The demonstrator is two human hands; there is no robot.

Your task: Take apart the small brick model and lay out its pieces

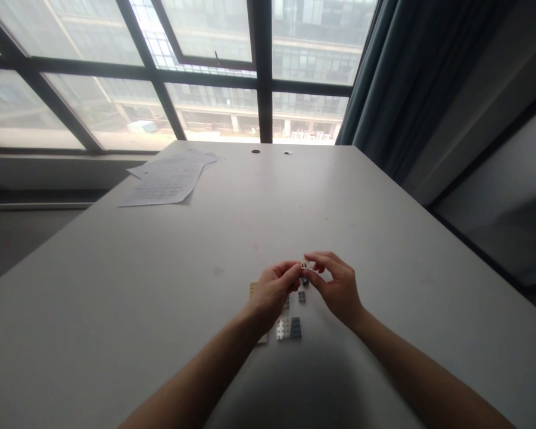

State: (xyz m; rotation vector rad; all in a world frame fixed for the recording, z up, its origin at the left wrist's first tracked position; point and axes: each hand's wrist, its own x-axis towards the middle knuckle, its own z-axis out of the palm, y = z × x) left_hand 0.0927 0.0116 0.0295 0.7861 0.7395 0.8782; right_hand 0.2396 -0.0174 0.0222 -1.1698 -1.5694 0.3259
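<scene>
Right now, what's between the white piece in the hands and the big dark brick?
In the head view, a grey brick and a tiny dark piece show between the white piece and the big dark brick.

White table (384, 238), papers (170, 182) far left, small studded pieces (296, 328) nearer

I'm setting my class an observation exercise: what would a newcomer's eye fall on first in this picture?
Probably the bright window across the top, with a dark curtain hanging at its right. Then the left hand and right hand, meeting at a small white piece below the picture's middle, above the white table. Loose papers lie at the table's far left.
</scene>
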